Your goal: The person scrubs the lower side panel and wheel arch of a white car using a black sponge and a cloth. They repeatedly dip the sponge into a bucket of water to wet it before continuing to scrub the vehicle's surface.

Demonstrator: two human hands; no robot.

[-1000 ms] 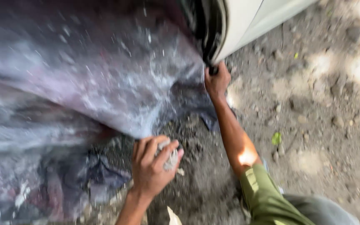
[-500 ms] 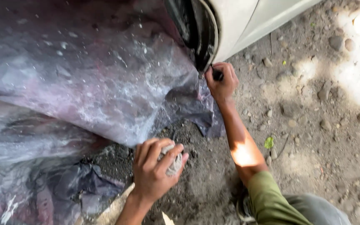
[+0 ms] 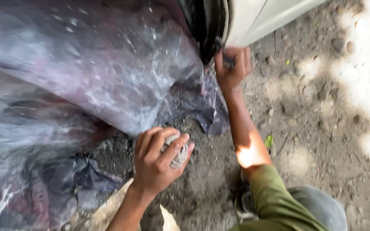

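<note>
View from the head camera, looking down at dirt ground (image 3: pixel 322 128) strewn with small stones. The left hand (image 3: pixel 157 160) sits low in the centre of the view, its fingers (image 3: pixel 168 149) curled tight around a wad of pale grey rag (image 3: pixel 177 152); only part of the wad shows between the fingers and the thumb. The hand with the rag hovers just above the dirt, near the lower edge of a plastic sheet (image 3: pixel 99 77). The sheet is translucent, crumpled, streaked with white and purplish marks, and covers the whole left half of the view; its dark loose corner (image 3: pixel 210 111) lies on the ground between the two forearms.

The right hand (image 3: pixel 232 64) is stretched forward to the top of the view. Its fingers are pressed together and bent around a small dark object (image 3: pixel 228 62) at the bottom edge of a white panel (image 3: pixel 258 17); what the object is cannot be told. Just left of this hand, a black rim (image 3: pixel 208 25) borders the panel, and the sheet reaches up to it. The right forearm carries a bright patch of sunlight, and an olive sleeve (image 3: pixel 275 201) begins at the elbow. A small green leaf (image 3: pixel 269 141) lies on the dirt just beside the forearm.
</note>
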